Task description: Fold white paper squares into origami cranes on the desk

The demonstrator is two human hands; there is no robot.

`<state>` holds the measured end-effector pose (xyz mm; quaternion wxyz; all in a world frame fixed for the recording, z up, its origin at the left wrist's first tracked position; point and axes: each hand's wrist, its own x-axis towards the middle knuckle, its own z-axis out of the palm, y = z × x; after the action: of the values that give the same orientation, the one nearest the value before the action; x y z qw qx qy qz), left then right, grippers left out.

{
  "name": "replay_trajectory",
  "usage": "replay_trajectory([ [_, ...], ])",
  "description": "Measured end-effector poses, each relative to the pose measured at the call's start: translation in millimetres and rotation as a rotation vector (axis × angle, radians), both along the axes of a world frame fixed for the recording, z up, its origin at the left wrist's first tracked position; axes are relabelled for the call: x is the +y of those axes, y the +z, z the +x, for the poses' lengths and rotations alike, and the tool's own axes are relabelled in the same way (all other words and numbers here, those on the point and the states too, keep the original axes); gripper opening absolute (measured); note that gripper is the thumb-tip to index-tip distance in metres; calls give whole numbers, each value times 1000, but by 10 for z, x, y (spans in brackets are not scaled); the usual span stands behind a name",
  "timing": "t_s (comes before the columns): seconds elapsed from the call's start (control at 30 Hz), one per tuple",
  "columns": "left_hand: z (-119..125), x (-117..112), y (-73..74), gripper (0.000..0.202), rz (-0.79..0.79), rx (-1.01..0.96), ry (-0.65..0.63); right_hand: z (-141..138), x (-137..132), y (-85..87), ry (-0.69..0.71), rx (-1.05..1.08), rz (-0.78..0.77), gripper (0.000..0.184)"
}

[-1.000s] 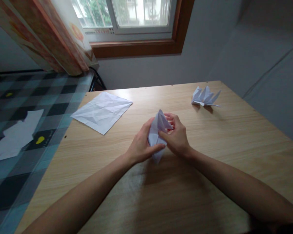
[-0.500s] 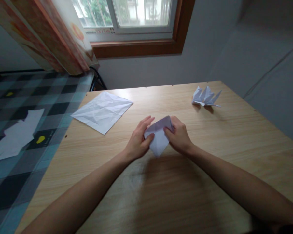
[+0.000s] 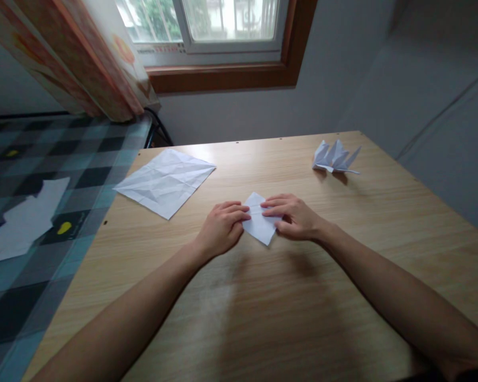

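Note:
A small folded white paper, diamond-shaped with a crease across its upper part, lies at the middle of the wooden table. My left hand holds its left edge, fingers pressed together on top and the thumb tucked low beside it. On the other side, my right hand grips the right edge, fingers over the paper and thumb at the lower right border. What lies beneath the fingers is hidden.
A creased white sheet lies flat at the table's back left. A folded paper figure with pointed tips stands at the back right. More white paper rests on the checked cloth to the left. The wooden table reaches towards the window wall.
The folded paper has gone from raised and tilted between my hands to lying flat. My thumbs have left its face, and my fingers now rest on top.

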<state>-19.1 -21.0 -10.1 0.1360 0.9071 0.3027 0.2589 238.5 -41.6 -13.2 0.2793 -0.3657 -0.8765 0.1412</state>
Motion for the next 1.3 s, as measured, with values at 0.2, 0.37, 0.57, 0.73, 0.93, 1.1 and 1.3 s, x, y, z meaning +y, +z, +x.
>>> replay_trajectory([
  [0.2,45,-89,32,18,136,78,-51,-253,-33,-14,-114,-165,102,84],
  [0.37,50,-104,49,18,174,109,-75,-403,-54,-34,-94,-396,12,96],
  [0.57,36,-102,87,20,159,159,-58,-299,-85,-12,-162,-465,-16,104],
  [0.73,-2,-80,75,22,154,170,-46,-175,-148,-8,-208,-510,-55,85],
  [0.93,-70,-41,55,23,206,172,-15,-31,-209,-1,-228,-556,-71,76],
  [1.1,-101,-42,93,23,204,195,0,131,-255,-17,-213,-517,-68,70],
  [1.3,-98,-82,145,27,162,222,-42,272,-253,-45,-119,-236,-14,65],
])
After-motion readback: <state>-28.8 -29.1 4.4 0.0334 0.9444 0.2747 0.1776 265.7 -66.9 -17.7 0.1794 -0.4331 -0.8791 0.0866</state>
